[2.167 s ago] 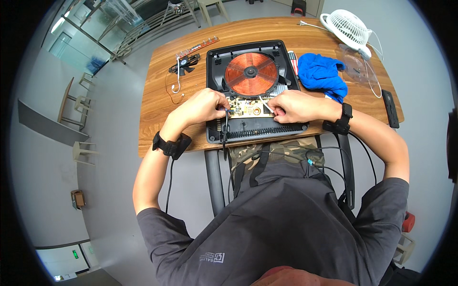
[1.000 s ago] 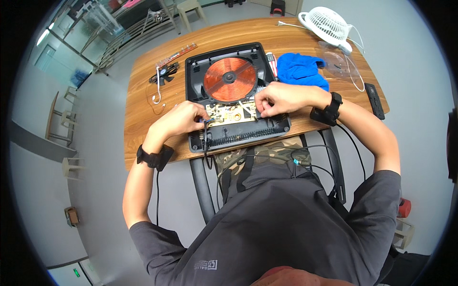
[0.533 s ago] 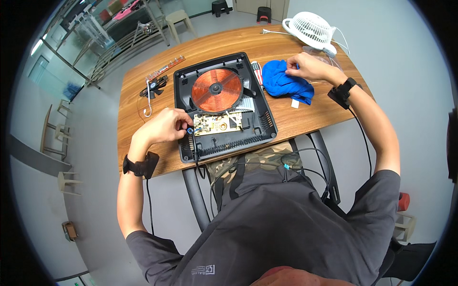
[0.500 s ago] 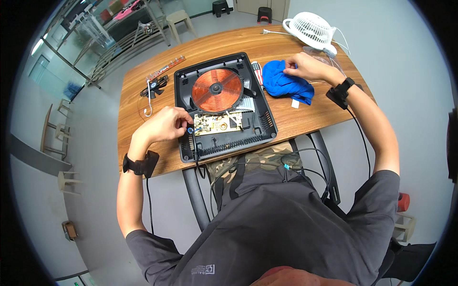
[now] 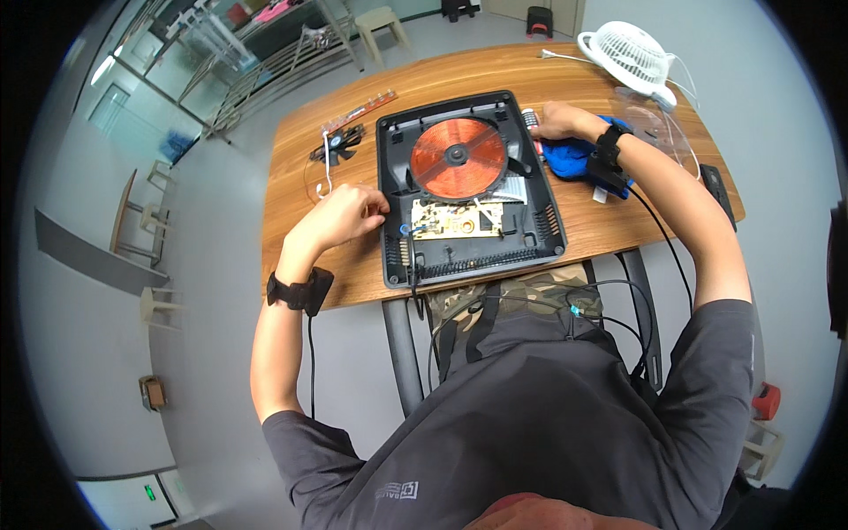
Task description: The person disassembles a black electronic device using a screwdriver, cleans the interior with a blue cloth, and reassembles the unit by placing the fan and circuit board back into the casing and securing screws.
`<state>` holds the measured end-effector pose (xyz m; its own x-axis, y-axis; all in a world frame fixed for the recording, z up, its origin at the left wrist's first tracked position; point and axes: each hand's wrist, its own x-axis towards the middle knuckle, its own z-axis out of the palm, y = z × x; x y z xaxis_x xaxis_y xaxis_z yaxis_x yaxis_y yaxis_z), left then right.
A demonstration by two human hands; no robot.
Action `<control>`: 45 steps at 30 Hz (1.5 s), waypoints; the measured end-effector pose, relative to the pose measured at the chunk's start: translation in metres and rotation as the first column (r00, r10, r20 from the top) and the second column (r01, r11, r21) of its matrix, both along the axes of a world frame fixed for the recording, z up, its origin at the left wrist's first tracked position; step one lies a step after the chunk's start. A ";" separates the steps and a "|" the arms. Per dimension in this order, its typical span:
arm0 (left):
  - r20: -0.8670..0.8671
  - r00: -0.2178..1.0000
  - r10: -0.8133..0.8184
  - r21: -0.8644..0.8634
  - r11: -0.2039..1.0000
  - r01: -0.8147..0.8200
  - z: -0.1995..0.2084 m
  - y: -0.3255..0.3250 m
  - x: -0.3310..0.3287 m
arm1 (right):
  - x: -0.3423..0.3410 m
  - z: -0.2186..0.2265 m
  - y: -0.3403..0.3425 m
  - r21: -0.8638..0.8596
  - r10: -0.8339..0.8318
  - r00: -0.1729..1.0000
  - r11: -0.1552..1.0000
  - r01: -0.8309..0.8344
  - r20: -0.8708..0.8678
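Observation:
An opened induction cooker base (image 5: 543, 238), a black plastic shell, lies on the table. Inside sit a round copper coil (image 5: 442, 168) and a tan circuit board (image 5: 466, 231). Beside the shell's left wall is my left hand (image 5: 349, 215), fingers curled in; whether they pinch anything is hidden. My right hand (image 5: 565, 121) reaches past the shell's right side and closes over a small flag-patterned cylinder (image 5: 529, 117), whose two ends show around the fingers. A crumpled blue cloth (image 5: 570, 161) lies under my right wrist.
A white fan (image 5: 629, 51) with its cord stands at the far right of the wooden table (image 5: 314, 238). At the far left are a black fan blade (image 5: 340, 146), a white cable (image 5: 328, 168) and a reddish strip (image 5: 360, 109). A clear plastic piece (image 5: 649, 119) lies near the white fan.
My right hand has let go of the blue cloth and moved left onto the flag-patterned cylinder. My left hand has drawn back slightly from the board's wire. The whole view has shifted.

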<state>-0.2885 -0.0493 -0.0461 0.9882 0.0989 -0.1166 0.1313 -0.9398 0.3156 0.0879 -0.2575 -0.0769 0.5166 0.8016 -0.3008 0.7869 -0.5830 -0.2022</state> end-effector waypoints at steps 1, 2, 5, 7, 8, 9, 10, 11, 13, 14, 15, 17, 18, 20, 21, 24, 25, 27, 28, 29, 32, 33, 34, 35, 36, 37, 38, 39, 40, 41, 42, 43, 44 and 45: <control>0.009 1.000 0.000 -0.011 1.000 0.000 -0.001 0.000 -0.001 | -0.002 -0.003 0.002 0.031 0.003 1.000 1.000 -0.002 -0.018; 0.019 1.000 0.001 -0.022 1.000 -0.001 0.000 -0.001 -0.003 | -0.005 -0.005 0.003 0.061 0.006 0.999 0.998 -0.004 -0.036; 0.070 0.997 0.016 -0.064 0.998 -0.012 -0.004 0.010 -0.008 | 0.000 -0.016 0.009 0.079 -0.011 0.997 0.997 0.017 -0.080; 0.067 0.993 0.096 -0.108 0.990 -0.089 0.002 0.018 -0.011 | -0.005 -0.008 0.011 0.036 -0.035 0.992 0.999 0.040 -0.121; 0.113 0.986 0.123 -0.112 0.988 -0.110 0.005 0.021 -0.014 | 0.004 -0.016 0.011 0.073 -0.032 0.973 0.996 0.050 -0.229; 0.106 0.982 0.157 -0.091 0.985 -0.148 0.006 0.026 -0.017 | 0.006 -0.014 0.012 0.055 -0.056 0.971 0.996 0.071 -0.232; 0.100 0.976 0.191 -0.071 0.980 -0.185 0.004 0.032 -0.021 | 0.006 -0.014 0.014 0.036 -0.079 0.968 0.995 0.091 -0.238; 0.095 0.970 0.224 -0.050 0.974 -0.220 0.002 0.038 -0.026 | 0.013 -0.021 0.018 -0.017 -0.145 0.978 0.989 0.144 -0.150; 0.024 0.977 0.212 -0.013 0.977 -0.212 -0.014 0.056 -0.036 | 0.018 -0.021 0.014 0.054 -0.110 0.973 0.991 0.124 -0.203; 0.002 0.980 0.200 0.015 0.980 -0.200 -0.025 0.065 -0.043 | 0.019 -0.021 0.013 0.089 -0.091 0.969 0.989 0.114 -0.229; -0.022 0.981 0.193 0.042 0.981 -0.191 -0.027 0.066 -0.047 | 0.020 -0.017 0.014 0.066 -0.104 0.976 0.991 0.118 -0.190; -0.071 0.963 0.261 0.017 0.965 -0.260 -0.030 0.065 -0.056 | 0.025 -0.006 0.016 0.021 -0.127 0.986 0.991 0.130 -0.110; -0.087 0.955 0.282 0.001 0.959 -0.283 -0.034 0.067 -0.059 | 0.034 -0.009 0.013 0.109 -0.056 0.974 0.991 0.082 -0.219; -0.090 0.952 0.291 -0.018 0.956 -0.294 -0.038 0.070 -0.062 | 0.045 -0.005 0.012 0.113 -0.180 0.956 0.971 0.210 -0.233; -0.074 0.957 0.280 -0.021 0.959 -0.283 -0.039 0.071 -0.063 | 0.050 -0.002 0.011 0.115 -0.240 0.941 0.955 0.273 -0.239; -0.046 0.961 0.273 -0.003 0.962 -0.273 -0.046 0.076 -0.062 | 0.065 0.005 0.011 0.178 -0.239 0.934 0.940 0.291 -0.264; -0.039 0.959 0.279 0.008 0.960 -0.279 -0.047 0.076 -0.062 | 0.064 0.017 0.011 0.180 -0.238 0.928 0.938 0.296 -0.286; -0.013 0.956 0.294 0.050 0.955 -0.293 -0.044 0.074 -0.052 | 0.079 0.025 0.013 0.306 -0.233 0.955 0.910 0.280 -0.183; -0.003 0.952 0.306 0.072 0.950 -0.305 -0.043 0.071 -0.049 | 0.081 0.034 0.017 0.341 -0.241 0.958 0.897 0.282 -0.156; 0.031 0.951 0.308 0.071 0.948 -0.310 -0.044 0.068 -0.046 | 0.085 0.047 0.020 0.375 -0.252 0.959 0.883 0.282 -0.130; 0.118 0.947 0.297 0.084 0.948 -0.308 -0.049 0.068 -0.034 | 0.088 0.073 0.033 0.508 -0.160 0.987 0.853 0.123 0.030; 0.132 0.942 0.307 0.093 0.943 -0.320 -0.053 0.071 -0.034 | 0.067 0.088 0.040 0.488 -0.173 0.983 0.865 0.119 0.066; 0.150 0.941 0.302 0.102 0.942 -0.319 -0.054 0.072 -0.028 | 0.064 0.091 0.044 0.516 -0.100 0.993 0.855 0.058 0.054; 0.155 0.942 0.297 0.129 0.940 -0.317 -0.054 0.075 -0.022 | 0.061 0.093 0.048 0.542 -0.027 0.999 0.840 0.000 0.042; 0.157 0.942 0.298 0.156 0.934 -0.322 -0.052 0.076 -0.018 | 0.057 0.095 0.056 0.554 0.013 0.999 0.832 -0.036 0.045; 0.161 0.941 0.297 0.182 0.928 -0.324 -0.051 0.078 -0.012 | 0.048 0.098 0.060 0.554 0.037 0.998 0.831 -0.061 0.055; 0.186 0.940 0.287 0.188 0.928 -0.321 -0.051 0.079 -0.006 | 0.039 0.101 0.063 0.552 0.051 0.997 0.830 -0.078 0.065; 0.210 0.938 0.277 0.195 0.928 -0.318 -0.054 0.082 0.001 | 0.031 0.103 0.065 0.552 0.064 0.995 0.828 -0.093 0.072; 0.234 0.934 0.270 0.202 0.926 -0.318 -0.056 0.085 0.005 | 0.022 0.105 0.068 0.554 0.079 0.994 0.825 -0.109 0.077; 0.232 0.943 0.241 0.206 0.935 -0.289 -0.060 0.090 0.008 | 0.014 0.107 0.071 0.555 0.098 0.992 0.822 -0.127 0.083; 0.227 0.951 0.210 0.210 0.943 -0.258 -0.066 0.095 0.011 | 0.006 0.109 0.072 0.559 0.113 0.990 0.817 -0.141 0.084; 0.222 0.958 0.179 0.213 0.950 -0.227 -0.066 0.094 0.013 | -0.003 0.110 0.075 0.563 0.129 0.988 0.811 -0.156 0.087; 0.196 0.961 0.194 0.224 0.946 -0.236 -0.067 0.093 0.015 | -0.012 0.112 0.077 0.566 0.148 0.985 0.806 -0.170 0.086; 0.168 0.964 0.205 0.234 0.942 -0.241 -0.062 0.086 0.018 | -0.020 0.115 0.078 0.571 0.167 0.982 0.800 -0.185 0.085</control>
<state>-0.2707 0.0364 -0.1080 0.9420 0.3267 0.0773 0.3182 -0.9422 0.1045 0.0676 -0.1791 0.0381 0.3506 0.9009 0.2560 0.8755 -0.2182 -0.4311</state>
